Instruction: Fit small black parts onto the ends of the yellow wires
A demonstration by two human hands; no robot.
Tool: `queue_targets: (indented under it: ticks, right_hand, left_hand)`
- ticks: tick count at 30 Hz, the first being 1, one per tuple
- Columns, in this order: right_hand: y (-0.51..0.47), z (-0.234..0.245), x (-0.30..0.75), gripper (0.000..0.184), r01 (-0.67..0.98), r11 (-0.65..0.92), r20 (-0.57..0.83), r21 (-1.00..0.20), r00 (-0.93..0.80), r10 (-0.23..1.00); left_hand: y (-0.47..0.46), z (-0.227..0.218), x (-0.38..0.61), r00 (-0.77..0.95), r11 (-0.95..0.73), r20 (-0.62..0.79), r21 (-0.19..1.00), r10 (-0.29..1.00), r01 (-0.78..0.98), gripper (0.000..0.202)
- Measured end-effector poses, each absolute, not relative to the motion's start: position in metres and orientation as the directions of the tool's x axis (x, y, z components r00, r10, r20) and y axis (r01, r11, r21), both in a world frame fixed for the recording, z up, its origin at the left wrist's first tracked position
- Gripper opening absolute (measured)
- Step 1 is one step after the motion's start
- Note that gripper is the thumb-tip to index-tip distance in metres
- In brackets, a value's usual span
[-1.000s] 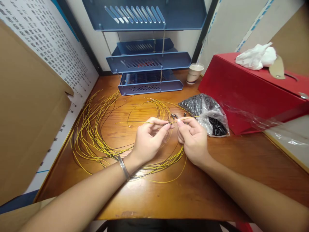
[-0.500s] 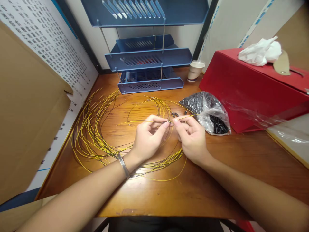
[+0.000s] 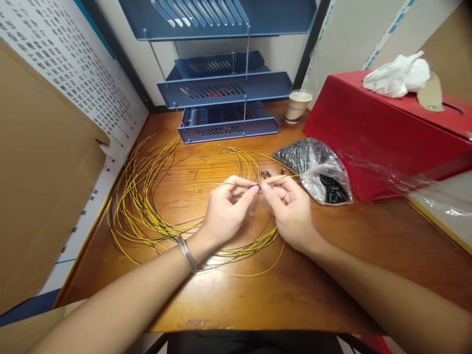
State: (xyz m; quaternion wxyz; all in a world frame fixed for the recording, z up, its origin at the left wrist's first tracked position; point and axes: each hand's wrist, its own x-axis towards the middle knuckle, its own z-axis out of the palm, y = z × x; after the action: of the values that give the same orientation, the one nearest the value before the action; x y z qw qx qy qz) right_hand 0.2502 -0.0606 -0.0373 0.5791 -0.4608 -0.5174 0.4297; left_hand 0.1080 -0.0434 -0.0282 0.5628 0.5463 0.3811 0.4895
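Observation:
My left hand (image 3: 230,209) and my right hand (image 3: 291,206) meet fingertip to fingertip above the table. Between thumb and forefinger, my left hand pinches a small dark piece, mostly covered by the fingers. A thin yellow wire (image 3: 206,183) runs out to the left of that pinch. My right hand is closed on a yellow wire (image 3: 291,176), whose end sticks out past the knuckles toward the plastic bag. Beneath and left of my hands spreads a loose coil of yellow and black wires (image 3: 147,216). Several small black parts (image 3: 266,173) lie just behind my right fingers.
A clear bag of black parts (image 3: 313,167) lies right of my hands, before a red box (image 3: 372,132) with a crumpled white bag (image 3: 398,76) on top. A paper cup (image 3: 298,105) and blue tiered trays (image 3: 228,130) stand behind. Cardboard (image 3: 44,172) leans at the left.
My right fingertips have drawn slightly closer to the left ones, narrowing the gap between them. The wire's left end has shifted slightly to the right. Both hands keep their pinch.

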Motion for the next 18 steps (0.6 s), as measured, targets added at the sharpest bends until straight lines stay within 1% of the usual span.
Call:
queue_targets:
  ticks: [4, 9, 11, 15, 18]
  right_hand:
    - [-0.0610, -0.0367, 0.2492, 0.019, -0.062, 0.197, 0.192, -0.978, 0.083, 0.978]
    - [-0.0609, -0.0368, 0.2479, 0.018, -0.039, 0.237, 0.233, -0.971, 0.085, 0.969]
    - [-0.0615, -0.0372, 0.2480, 0.018, -0.046, 0.228, 0.223, -0.973, 0.088, 0.971]
    - [-0.0627, -0.0379, 0.2487, 0.018, -0.100, 0.210, 0.199, -0.973, 0.111, 0.974]
    - [-0.0624, -0.0380, 0.2485, 0.018, -0.094, 0.214, 0.204, -0.972, 0.114, 0.972]
  left_hand:
    - [-0.0429, -0.0299, 0.1066, 0.223, -0.125, 0.145, 0.987, 0.964, -0.102, 0.022]
    - [-0.0426, -0.0313, 0.1049, 0.198, -0.258, 0.245, 0.965, 0.949, 0.038, 0.019]
    - [-0.0434, -0.0310, 0.1050, 0.181, -0.268, 0.252, 0.961, 0.951, 0.070, 0.019]
    - [-0.0450, -0.0299, 0.1054, 0.153, -0.256, 0.243, 0.964, 0.958, 0.068, 0.019]
    - [-0.0453, -0.0299, 0.1053, 0.152, -0.269, 0.255, 0.959, 0.955, 0.085, 0.019]
